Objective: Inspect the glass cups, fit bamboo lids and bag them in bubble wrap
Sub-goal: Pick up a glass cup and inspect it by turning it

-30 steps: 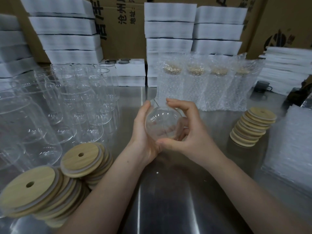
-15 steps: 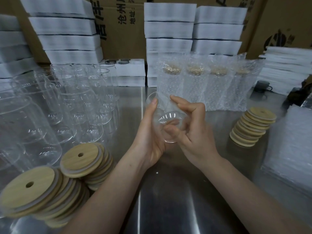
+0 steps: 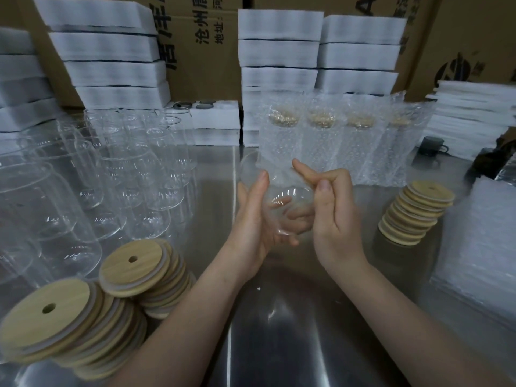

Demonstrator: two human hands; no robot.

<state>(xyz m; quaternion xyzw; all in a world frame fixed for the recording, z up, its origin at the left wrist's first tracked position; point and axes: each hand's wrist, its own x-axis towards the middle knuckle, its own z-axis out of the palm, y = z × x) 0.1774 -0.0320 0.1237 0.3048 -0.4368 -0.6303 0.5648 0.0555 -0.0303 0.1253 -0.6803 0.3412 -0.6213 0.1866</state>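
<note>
Inspecting was, I judged, the step in hand: I held one unlidded cup (image 3: 282, 191) tilted above the steel table (image 3: 279, 317). My left hand (image 3: 257, 222) cradled it, thumb along its side, fingers curled beneath. My right hand (image 3: 335, 216) curled its lower fingers round the far side, forefinger lifted free. Next it would want one of the lids (image 3: 416, 210) stacked right of my fingers, seated squarely. Beyond my fingers stood cartons (image 3: 201, 65), foam stacks (image 3: 279, 43), then bagged cups (image 3: 324, 141); to their left, empty cups (image 3: 111, 177).

Packing workshop: stacked cardboard cartons (image 3: 206, 51), foam trays (image 3: 279, 37), steel table (image 3: 279, 331)
</note>
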